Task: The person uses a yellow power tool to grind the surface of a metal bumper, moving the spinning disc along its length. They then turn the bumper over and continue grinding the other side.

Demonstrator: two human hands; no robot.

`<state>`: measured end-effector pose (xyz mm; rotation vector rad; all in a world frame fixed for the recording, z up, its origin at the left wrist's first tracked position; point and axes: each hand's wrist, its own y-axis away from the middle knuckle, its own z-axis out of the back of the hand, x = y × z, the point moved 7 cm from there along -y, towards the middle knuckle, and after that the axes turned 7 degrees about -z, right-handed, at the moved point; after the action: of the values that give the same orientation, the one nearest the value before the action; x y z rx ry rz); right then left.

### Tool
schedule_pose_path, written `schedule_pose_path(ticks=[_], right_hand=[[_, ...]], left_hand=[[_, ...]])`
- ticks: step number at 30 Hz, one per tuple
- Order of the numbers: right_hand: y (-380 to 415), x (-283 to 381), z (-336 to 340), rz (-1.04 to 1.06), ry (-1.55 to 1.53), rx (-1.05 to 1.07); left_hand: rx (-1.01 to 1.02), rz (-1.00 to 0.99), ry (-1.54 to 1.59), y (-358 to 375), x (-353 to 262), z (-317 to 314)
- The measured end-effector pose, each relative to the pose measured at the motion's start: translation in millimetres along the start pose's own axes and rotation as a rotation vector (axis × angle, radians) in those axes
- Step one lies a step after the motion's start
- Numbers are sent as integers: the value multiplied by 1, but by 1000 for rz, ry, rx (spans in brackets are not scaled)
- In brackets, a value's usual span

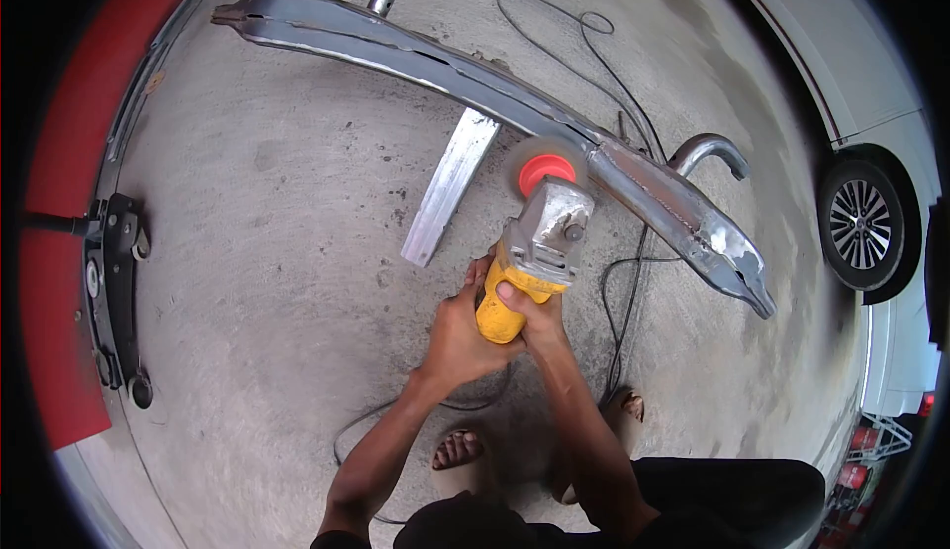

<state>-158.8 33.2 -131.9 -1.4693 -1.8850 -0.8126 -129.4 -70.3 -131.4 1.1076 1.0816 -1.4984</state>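
Both my hands are wrapped round a yellow angle grinder (507, 304) with a worn grey metal head. My left hand (463, 336) grips its body from the left and below. On the right side, my right hand (537, 320) closes over the body with the thumb on top. The grinder's disc (546, 168), red at its centre with a blurred rim, is right at the near edge of a long grey metal beam (435, 66). That beam lies across the floor, with curved pipe hooks near its ends. A flat silver metal bar (450, 188) sticks out from under the beam towards me.
A black cable (611, 326) snakes over the concrete floor (267, 252) near my sandalled feet. A black floor jack (117, 292) stands at the left by a red panel (69, 213). A white car with its wheel (861, 221) is at the right.
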Motion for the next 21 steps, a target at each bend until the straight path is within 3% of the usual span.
schedule_pose_path(ticks=[3, 4, 13, 16, 21], right_hand=[[-18, -12, -3, -60, 125, 2], [-28, -16, -9, -87, 186, 5], [-98, -15, -86, -232, 485, 55], [-77, -5, -77, -260, 450, -16], [-32, 8, -51, -236, 273, -186]], left_hand=[[-79, -82, 8, -3, 5, 14], [-66, -19, 61, -6, 0, 24], [-265, -46, 81, -39, -7, 87], [-228, 10, 82, -30, -9, 79], [57, 96, 146, -14, -27, 46]])
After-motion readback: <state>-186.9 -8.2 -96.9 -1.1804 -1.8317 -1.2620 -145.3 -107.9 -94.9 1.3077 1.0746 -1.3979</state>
